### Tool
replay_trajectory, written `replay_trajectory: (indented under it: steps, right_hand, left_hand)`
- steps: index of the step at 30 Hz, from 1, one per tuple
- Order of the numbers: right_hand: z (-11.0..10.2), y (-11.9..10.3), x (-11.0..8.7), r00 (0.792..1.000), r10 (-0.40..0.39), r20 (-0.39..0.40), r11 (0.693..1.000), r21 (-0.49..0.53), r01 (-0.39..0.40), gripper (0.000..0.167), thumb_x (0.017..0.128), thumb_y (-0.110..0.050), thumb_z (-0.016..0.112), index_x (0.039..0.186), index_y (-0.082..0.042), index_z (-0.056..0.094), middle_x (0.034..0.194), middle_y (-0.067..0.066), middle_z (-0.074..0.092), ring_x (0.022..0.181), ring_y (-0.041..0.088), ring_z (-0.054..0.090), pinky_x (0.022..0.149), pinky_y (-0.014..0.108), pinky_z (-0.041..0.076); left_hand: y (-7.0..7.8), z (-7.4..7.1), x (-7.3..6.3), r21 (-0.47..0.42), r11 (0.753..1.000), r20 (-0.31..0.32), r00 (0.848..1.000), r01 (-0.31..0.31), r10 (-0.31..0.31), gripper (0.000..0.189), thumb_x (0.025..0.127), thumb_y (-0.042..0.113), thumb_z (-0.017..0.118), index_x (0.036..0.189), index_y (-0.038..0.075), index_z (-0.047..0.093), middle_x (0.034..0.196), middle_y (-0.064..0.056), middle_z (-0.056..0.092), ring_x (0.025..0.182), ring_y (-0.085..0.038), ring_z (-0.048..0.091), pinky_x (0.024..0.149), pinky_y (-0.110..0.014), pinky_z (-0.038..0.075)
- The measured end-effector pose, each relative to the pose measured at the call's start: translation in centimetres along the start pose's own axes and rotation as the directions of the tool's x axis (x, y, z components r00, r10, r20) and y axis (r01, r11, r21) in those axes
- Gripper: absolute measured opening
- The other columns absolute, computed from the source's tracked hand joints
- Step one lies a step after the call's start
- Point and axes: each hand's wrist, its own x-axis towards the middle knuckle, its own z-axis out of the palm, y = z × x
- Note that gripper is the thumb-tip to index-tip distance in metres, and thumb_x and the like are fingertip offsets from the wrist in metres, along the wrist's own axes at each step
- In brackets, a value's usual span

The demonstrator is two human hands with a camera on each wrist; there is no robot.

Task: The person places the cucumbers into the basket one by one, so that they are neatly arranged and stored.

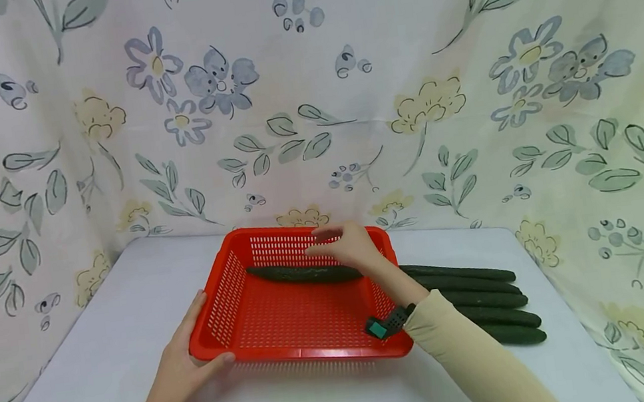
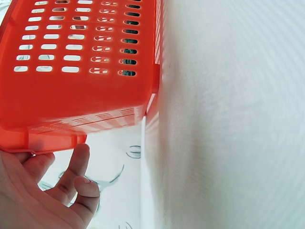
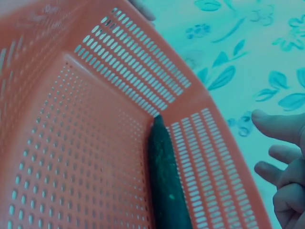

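A red plastic basket (image 1: pixel 304 351) with slotted walls stands on the table, and one dark green cucumber (image 1: pixel 301 273) lies along its far wall. My left hand (image 1: pixel 187 361) holds the basket's left front corner, thumb over the front rim; in the left wrist view its fingers (image 2: pixel 82 160) reach up to the rim. Above the right part of the basket is my right hand (image 1: pixel 344 246), fingers spread with nothing between them. In the right wrist view that hand (image 3: pixel 286 162) appears apart from the cucumber (image 3: pixel 167 186), beyond the basket's rim.
Several more cucumbers (image 1: pixel 485 298) lie side by side on the white table (image 1: pixel 130 305), right of the basket and partly behind my right forearm. A flowered cloth (image 1: pixel 285 98) hangs behind and beside the table.
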Motion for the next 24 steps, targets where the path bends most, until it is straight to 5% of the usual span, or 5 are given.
replay_trajectory:
  steps: [4, 14, 19, 24]
  right_hand:
    - [-1.5, 0.7, -1.3, 1.000, 0.004, -0.027, 1.000, 0.003, -0.004, 0.051, 0.082, -0.039, 0.092, 0.127, -0.018, 0.079, 0.123, -0.001, 0.076, 0.122, 0.024, 0.064, 0.101, 0.047, 0.055]
    - [-6.1, 4.5, -5.3, 0.996, 0.055, -0.064, 0.998, -0.033, -0.057, 0.057, 0.088, -0.041, 0.086, 0.136, -0.013, 0.073, 0.144, 0.009, 0.065, 0.136, 0.036, 0.053, 0.103, 0.056, 0.055]
    - [-8.2, 7.0, -7.8, 0.992, 0.077, -0.099, 0.997, -0.012, -0.078, 0.054, 0.092, -0.042, 0.082, 0.137, -0.014, 0.072, 0.139, 0.010, 0.069, 0.132, 0.034, 0.057, 0.099, 0.056, 0.058]
    - [-10.2, 9.1, -10.3, 0.988, 0.069, -0.139, 0.997, -0.036, -0.074, 0.057, 0.092, -0.045, 0.082, 0.139, -0.015, 0.071, 0.137, 0.009, 0.071, 0.138, 0.035, 0.053, 0.108, 0.065, 0.049]
  left_hand:
    - [0.0, 0.0, -0.1, -0.017, 1.000, 0.001, 1.000, 0.007, -0.007, 0.119, 0.080, 0.034, 0.092, 0.172, 0.026, 0.018, 0.176, -0.011, 0.025, 0.148, -0.048, 0.043, 0.099, -0.063, 0.054]
    - [0.1, -0.1, -0.1, -0.010, 1.000, 0.010, 1.000, 0.012, -0.012, 0.120, 0.080, 0.034, 0.093, 0.172, 0.027, 0.016, 0.176, -0.010, 0.024, 0.149, -0.047, 0.042, 0.101, -0.063, 0.052]
    - [0.1, -0.2, -0.1, 0.008, 1.000, 0.013, 1.000, 0.011, -0.011, 0.121, 0.080, 0.033, 0.093, 0.172, 0.030, 0.015, 0.176, -0.008, 0.025, 0.148, -0.044, 0.044, 0.102, -0.056, 0.053]
    - [-0.1, -0.1, -0.1, 0.024, 1.000, 0.010, 1.000, 0.008, -0.008, 0.122, 0.079, 0.032, 0.094, 0.172, 0.033, 0.015, 0.176, -0.005, 0.025, 0.147, -0.042, 0.046, 0.103, -0.048, 0.052]
